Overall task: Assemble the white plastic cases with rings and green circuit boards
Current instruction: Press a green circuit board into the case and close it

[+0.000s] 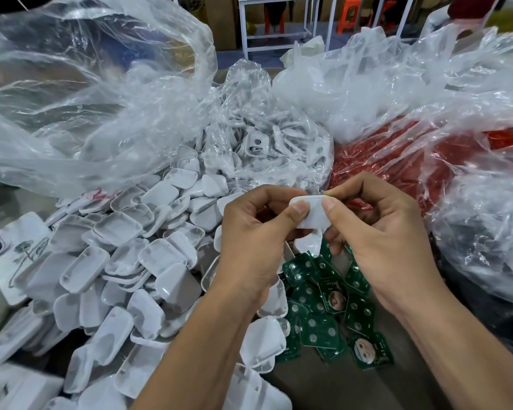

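Above the green boards [323, 306], I am holding one white case [308, 213] up between both hands, well clear of the table. My left hand [255, 232] is pinching the case's left end with thumb over curled fingers, and my right hand [379, 232] is pinching the right end the same way, thumbs nearly meeting on the near face. I judge this to be the closing or checking step on a single case: both thumbs are pressing as if seating two halves, though I cannot tell whether a board or ring is already inside, since the case is showing only its blank outer shell. No ring is showing anywhere that I can pick out. If the case is whole, the next move is calling for setting it aside and taking a fresh shell from the heap of cases [131, 261] at my left, then a board from the pile just below my hands; that is needing one hand freed first. As for writing, the boards are carrying small white print and round pads, too small to read. A phone [9, 250] at far left is showing a line drawing on its back, no legible brand. Clear bags [101, 99] are bearing no labels.
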The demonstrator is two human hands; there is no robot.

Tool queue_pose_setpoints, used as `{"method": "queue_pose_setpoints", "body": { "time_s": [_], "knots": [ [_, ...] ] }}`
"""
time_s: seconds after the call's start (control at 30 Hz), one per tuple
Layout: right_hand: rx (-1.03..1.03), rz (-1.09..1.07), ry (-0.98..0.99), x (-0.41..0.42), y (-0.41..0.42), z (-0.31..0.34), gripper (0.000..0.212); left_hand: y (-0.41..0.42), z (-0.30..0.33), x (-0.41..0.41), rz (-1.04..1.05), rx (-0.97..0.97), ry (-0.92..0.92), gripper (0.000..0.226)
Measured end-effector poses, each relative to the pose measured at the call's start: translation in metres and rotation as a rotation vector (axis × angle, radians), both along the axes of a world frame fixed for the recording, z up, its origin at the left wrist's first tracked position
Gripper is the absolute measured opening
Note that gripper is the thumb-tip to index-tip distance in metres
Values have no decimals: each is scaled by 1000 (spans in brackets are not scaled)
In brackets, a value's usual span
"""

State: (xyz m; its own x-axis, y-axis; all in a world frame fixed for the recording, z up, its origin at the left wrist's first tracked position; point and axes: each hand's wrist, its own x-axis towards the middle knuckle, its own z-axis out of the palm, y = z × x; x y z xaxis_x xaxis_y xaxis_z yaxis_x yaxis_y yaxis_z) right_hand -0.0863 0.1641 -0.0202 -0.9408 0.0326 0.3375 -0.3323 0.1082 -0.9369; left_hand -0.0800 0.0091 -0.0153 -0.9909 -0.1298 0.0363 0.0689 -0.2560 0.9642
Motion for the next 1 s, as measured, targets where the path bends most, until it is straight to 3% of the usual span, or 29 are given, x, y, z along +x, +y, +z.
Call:
{"method": "queue_pose_setpoints", "body": {
  "time_s": [0.2,0.3,0.47,0.63,0.8,1.0],
  "knots": [
    [50,-19,14,1,1,-3,27,1,1,2,-9,-60,9,10],
    [16,-11,5,0,1,-3,27,1,0,1,1,-99,13,8],
    [-127,26,-114,-1,0,-3,22,5,0,2,36,-82,48,6],
    [-411,76,-196,0,-3,4,15,12,-2,3,72,119,-38,36],
    [-481,82,-218,2,-11,3,18,18,-1,3,93,149,-71,14],
    [-318,98,-259,3,-12,-1,21,10,3,4,97,111,-71,5]
  ]
}}
